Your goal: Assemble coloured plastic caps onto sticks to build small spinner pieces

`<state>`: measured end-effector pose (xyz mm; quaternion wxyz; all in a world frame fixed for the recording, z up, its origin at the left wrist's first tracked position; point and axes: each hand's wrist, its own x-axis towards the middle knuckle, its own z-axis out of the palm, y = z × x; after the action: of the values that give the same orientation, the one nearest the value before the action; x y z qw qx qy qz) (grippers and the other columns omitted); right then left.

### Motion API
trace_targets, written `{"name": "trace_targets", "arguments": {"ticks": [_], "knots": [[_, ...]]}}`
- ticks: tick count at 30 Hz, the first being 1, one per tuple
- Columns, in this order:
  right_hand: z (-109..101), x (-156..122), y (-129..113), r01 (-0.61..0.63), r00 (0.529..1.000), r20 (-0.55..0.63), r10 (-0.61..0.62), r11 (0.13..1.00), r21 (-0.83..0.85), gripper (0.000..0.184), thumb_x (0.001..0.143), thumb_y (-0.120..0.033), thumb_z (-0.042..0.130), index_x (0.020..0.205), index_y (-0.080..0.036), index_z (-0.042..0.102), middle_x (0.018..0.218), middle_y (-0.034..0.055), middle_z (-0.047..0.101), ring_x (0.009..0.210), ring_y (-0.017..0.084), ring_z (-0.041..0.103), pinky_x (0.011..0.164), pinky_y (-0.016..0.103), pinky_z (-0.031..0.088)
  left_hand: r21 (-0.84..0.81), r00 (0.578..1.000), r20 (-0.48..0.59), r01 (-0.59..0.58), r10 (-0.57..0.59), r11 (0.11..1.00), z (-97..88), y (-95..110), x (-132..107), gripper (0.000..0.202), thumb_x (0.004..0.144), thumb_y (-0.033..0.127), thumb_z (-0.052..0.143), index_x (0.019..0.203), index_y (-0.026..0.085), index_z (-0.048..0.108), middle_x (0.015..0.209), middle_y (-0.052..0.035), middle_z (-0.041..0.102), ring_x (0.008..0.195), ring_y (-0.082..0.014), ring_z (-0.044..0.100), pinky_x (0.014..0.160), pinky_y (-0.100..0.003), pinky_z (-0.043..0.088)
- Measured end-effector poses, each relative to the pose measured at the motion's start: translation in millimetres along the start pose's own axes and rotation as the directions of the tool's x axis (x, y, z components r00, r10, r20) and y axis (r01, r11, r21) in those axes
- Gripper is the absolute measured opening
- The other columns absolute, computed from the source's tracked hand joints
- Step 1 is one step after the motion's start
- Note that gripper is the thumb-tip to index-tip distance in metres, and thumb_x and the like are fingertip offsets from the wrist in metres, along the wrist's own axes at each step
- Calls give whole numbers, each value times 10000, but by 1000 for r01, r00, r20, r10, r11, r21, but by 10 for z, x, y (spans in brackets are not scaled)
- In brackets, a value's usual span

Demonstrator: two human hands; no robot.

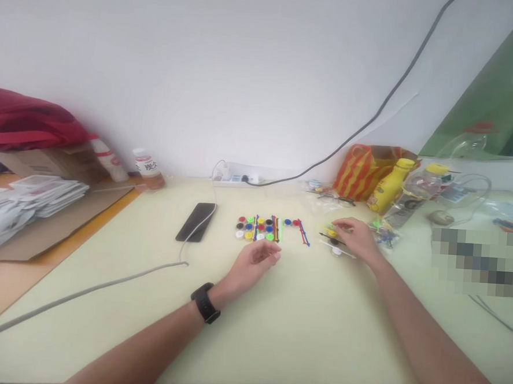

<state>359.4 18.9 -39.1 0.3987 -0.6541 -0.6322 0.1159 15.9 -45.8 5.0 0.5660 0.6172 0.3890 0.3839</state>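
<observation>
My left hand (256, 260), with a black watch (206, 302) at the wrist, hovers or rests just in front of small round discs (260, 227). Its fingers curl loosely, thumb slightly apart, nothing visible in them. The discs are of several colours and lie in rows beside thin coloured arrows (275, 229). Farther right are a blue disc (287, 222), a red disc and blue and red arrows (304, 233). My right hand (357, 237) has its fingertips pinched near a yellow disc (331, 233); a bit of green shows there. A black arrow (329, 237) and a white disc (336, 252) lie close by.
A black phone (196, 222) with a cable (103, 287) lies left. Against the wall stand a power strip (235, 180), a striped bag (362, 170), a yellow bottle (389, 188) and clear bottles. White packets (34, 201) and a brown-liquid bottle (149, 171) are at left.
</observation>
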Motion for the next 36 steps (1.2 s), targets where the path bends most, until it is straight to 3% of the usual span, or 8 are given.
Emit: {"name": "trace_targets", "arguments": {"ticks": [6,11,17,20,26,30,36], "knots": [[-14,-18,-50,-6,1000,-18,6,1000,-17,283,856,-379,581,941,-193,777,1023,100,782,929,253,692,821,378,516,1,1000,0,-7,7,1000,-7,-14,4,323,860,471,757,1015,192,708,933,-52,681,833,-172,638,771,-302,517],[-14,-14,-78,102,994,-33,-105,992,-77,289,868,-400,566,904,-192,764,944,90,772,892,260,675,874,424,497,3,1000,12,-13,13,1000,-19,-42,13,313,869,467,751,1016,194,708,929,-52,681,829,-173,637,772,-305,513],[-20,-83,-281,211,958,-167,-233,968,-138,241,893,-385,566,899,-210,732,959,82,752,977,285,626,943,453,459,-3,1000,17,-25,25,1000,-21,-43,7,309,873,465,750,1017,195,707,920,-52,677,828,-170,627,765,-298,507],[38,-218,-474,330,934,-90,-345,932,-148,218,925,-362,566,974,-226,728,1003,79,740,1041,292,599,969,452,450,-11,1000,16,-23,23,1000,-15,-23,-3,313,871,471,749,1006,192,708,917,-52,673,829,-171,626,761,-300,507],[233,-494,-799,530,848,211,-487,775,-343,294,979,-327,517,1185,-234,705,1283,116,655,1228,351,474,1030,521,392,-13,1000,8,-27,27,1000,-4,-19,3,321,862,476,756,995,187,711,908,-49,665,831,-171,621,761,-298,506],[325,-534,-855,554,831,247,-498,702,-447,361,997,-351,476,1265,-202,665,1366,155,609,1251,391,437,1047,586,348,-8,999,14,-34,34,999,-6,-49,21,317,865,470,755,1002,187,709,906,-50,664,835,-174,617,757,-295,505],[345,-541,-853,548,833,249,-493,676,-493,390,1023,-369,416,1274,-185,651,1350,176,614,1260,396,437,1076,624,309,0,999,15,-38,38,999,-10,-72,28,309,865,469,754,996,192,710,902,-45,664,830,-170,615,764,-296,500]]}}
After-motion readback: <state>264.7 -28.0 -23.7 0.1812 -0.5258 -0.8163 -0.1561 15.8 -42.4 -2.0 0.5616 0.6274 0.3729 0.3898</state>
